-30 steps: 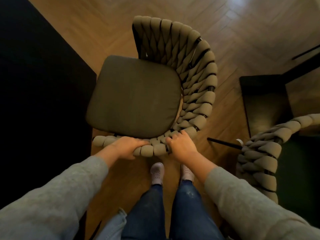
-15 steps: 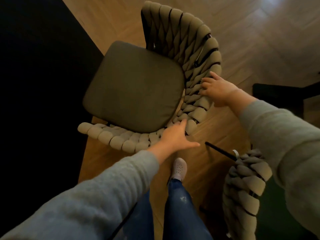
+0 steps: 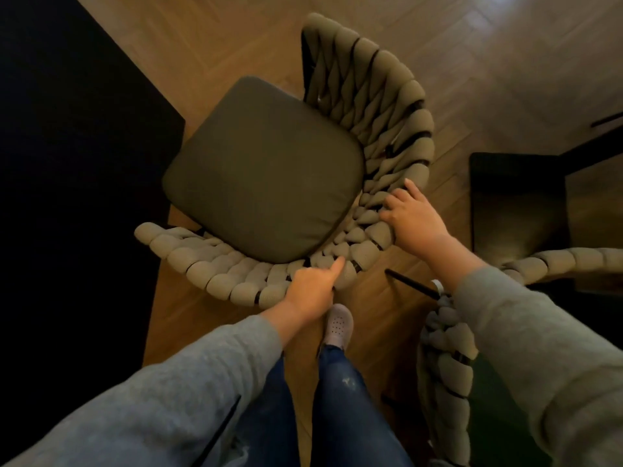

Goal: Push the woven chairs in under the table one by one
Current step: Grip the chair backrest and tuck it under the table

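A woven chair (image 3: 381, 106) with a dark olive seat cushion (image 3: 266, 170) stands right in front of me, its curved rope backrest wrapping from lower left round to the top. The black table (image 3: 74, 170) fills the left side, its edge touching the cushion's left corner. My left hand (image 3: 312, 293) grips the near rim of the backrest, index finger stretched along the weave. On the backrest's right curve my right hand (image 3: 413, 215) holds the rim, fingers curled over the ropes.
A second woven chair (image 3: 445, 372) stands close at my right, its rope back running down to the bottom edge, a thin black leg (image 3: 411, 284) poking out. A dark low furniture piece (image 3: 515, 203) sits on the wooden floor at the right. My foot (image 3: 338, 323) is under the chair's rim.
My right hand slid down the backrest's right curve toward me and took hold of it. My left hand closed on the near rim. The chair turned slightly.
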Motion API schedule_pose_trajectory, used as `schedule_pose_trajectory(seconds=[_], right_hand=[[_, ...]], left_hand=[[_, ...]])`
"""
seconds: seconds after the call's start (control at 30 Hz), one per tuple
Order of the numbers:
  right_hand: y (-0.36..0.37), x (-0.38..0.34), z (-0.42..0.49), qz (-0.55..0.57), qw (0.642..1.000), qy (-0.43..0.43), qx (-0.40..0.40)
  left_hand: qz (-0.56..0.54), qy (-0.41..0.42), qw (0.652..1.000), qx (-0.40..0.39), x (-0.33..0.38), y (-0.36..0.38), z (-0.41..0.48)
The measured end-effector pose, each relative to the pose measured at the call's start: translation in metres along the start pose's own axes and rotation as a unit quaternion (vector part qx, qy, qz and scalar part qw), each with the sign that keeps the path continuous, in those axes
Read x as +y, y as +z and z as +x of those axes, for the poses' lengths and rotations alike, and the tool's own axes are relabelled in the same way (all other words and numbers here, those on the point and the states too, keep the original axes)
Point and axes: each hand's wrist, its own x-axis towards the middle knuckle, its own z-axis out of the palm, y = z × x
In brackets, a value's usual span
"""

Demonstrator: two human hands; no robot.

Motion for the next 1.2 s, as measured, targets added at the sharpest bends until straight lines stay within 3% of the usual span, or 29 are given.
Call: schedule_pose_trajectory(seconds=[0.27,0.37,0.5,0.7,1.0,1.2], right_hand=[[0.020,-0.045,-0.060,0.061,0.993,0.103,-0.022],[0.019,-0.050,-0.069,0.062,0.992,0.074,-0.081],[0.008,-0.010,-0.061,0.056,0.988,0.048,-0.139],[-0.011,0.035,-0.029,-0.009,0.989,0.087,-0.121],[-0.022,-0.045,0.032,0.048,0.982,0.171,-0.063],[-0.041,-0.137,0.064,0.101,0.968,0.212,-0.092]], left_hand=[[0.052,0.131,0.989,-0.035,-0.032,-0.001,-0.020],[0.076,0.171,0.980,-0.067,-0.047,-0.010,-0.019],[0.110,0.207,0.968,-0.087,-0.076,-0.032,-0.001],[0.138,0.230,0.959,-0.090,-0.129,-0.068,0.043],[0.239,0.304,0.912,-0.138,-0.246,-0.133,0.086],[0.286,0.334,0.883,-0.165,-0.325,-0.153,0.082]])
